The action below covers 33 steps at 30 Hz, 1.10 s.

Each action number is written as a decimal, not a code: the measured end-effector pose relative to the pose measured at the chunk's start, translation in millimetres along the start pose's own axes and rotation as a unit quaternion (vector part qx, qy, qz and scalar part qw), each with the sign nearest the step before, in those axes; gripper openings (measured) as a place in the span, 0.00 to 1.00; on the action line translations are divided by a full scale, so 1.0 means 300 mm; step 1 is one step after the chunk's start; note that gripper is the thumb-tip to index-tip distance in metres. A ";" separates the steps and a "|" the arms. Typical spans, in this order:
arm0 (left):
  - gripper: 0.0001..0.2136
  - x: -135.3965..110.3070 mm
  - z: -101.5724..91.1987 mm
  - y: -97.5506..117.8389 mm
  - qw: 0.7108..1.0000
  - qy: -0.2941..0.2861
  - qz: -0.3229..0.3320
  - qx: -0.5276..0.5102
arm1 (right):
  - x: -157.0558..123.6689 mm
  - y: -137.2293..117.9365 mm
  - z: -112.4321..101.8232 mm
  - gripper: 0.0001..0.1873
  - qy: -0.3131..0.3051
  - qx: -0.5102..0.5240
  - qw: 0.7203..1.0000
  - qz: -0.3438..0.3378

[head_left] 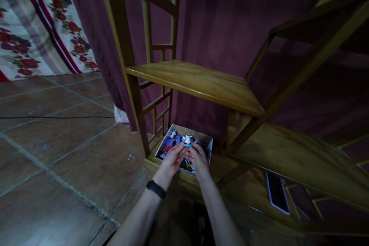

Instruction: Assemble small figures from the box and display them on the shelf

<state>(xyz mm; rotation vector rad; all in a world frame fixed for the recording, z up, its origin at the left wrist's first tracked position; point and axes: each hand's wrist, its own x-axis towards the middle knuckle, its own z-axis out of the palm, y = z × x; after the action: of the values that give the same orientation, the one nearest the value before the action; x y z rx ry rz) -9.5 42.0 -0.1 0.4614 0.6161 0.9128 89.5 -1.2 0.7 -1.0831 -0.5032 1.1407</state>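
Both my hands come together over a shallow cardboard box (210,150) on the bottom shelf of a wooden rack. Between the fingertips of my left hand (175,157) and my right hand (198,157) is a small toy figurine (188,139) with a light body and a blue base. The fingers of both hands are closed about its base. Several other small figurines (170,142), mostly blue and purple, lie jumbled in the box under and around my hands. A dark band (156,189) circles my left wrist.
A wooden shelf board (196,80) juts out above the box. To the right, a phone (277,193) lies on the lower board. Tiled floor (72,153) spreads to the left, crossed by a black cable (57,117). Dark red curtains (213,27) hang behind the rack.
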 end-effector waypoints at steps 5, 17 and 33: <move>0.10 0.002 0.005 0.000 1.000 0.001 0.018 -0.011 | 0.004 -0.001 0.003 0.21 0.007 0.005 1.000 0.005; 0.11 -0.004 0.017 0.008 0.999 -0.032 0.040 -0.013 | -0.004 0.000 0.016 0.19 -0.049 -0.014 0.998 -0.023; 0.10 -0.028 0.036 0.015 0.998 0.019 0.005 -0.058 | 0.003 0.024 0.004 0.26 0.031 -0.320 0.914 -0.249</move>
<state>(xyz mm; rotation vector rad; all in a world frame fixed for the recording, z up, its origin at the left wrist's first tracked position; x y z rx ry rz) -8.7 36.1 13.0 0.3440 0.5928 0.9638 85.5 0.3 -5.1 -1.4316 -1.0812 0.4833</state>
